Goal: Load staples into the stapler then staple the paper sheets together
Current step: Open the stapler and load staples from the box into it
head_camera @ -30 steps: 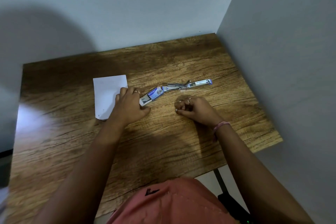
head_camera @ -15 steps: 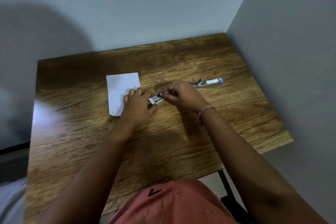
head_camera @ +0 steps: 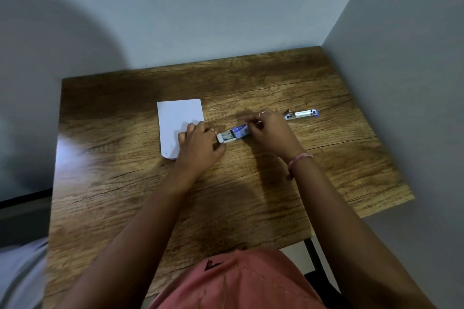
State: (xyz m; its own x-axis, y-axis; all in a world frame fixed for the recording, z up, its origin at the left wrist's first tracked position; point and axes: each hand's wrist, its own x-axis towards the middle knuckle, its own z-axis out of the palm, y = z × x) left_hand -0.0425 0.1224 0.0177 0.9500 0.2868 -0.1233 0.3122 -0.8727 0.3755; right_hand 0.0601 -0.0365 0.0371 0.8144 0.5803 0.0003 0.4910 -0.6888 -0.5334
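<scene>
Both hands meet over a small staple box (head_camera: 233,134) lying on the wooden counter (head_camera: 251,195). The left hand (head_camera: 200,144) has its fingers curled around the white inner tray at the box's left end, which shows pulled partly out of the blue sleeve. The right hand (head_camera: 270,133) pinches the sleeve's right end between thumb and fingertips. Whether any staple strip is already between the fingers cannot be told; the tray's contents are too small and dark to read.

The stapler (head_camera: 301,114) lies just beyond the right hand, towards the back right of the counter, and the hand covers most of it. The paper sheets (head_camera: 179,118) lie flat to the left, their near corner under the left hand.

The main risk seems to be the tray sliding out too far or too suddenly: if the two hands pull apart hard, the tray could leave the sleeve and scatter strips across the counter. Staple strips break easily, so a tight pinch or a bend while lifting one out could snap it into short pieces that feed badly. The left wrist resting on the sheets could also drag them out of square, and the right forearm sits near enough to the stapler to nudge it away.
</scene>
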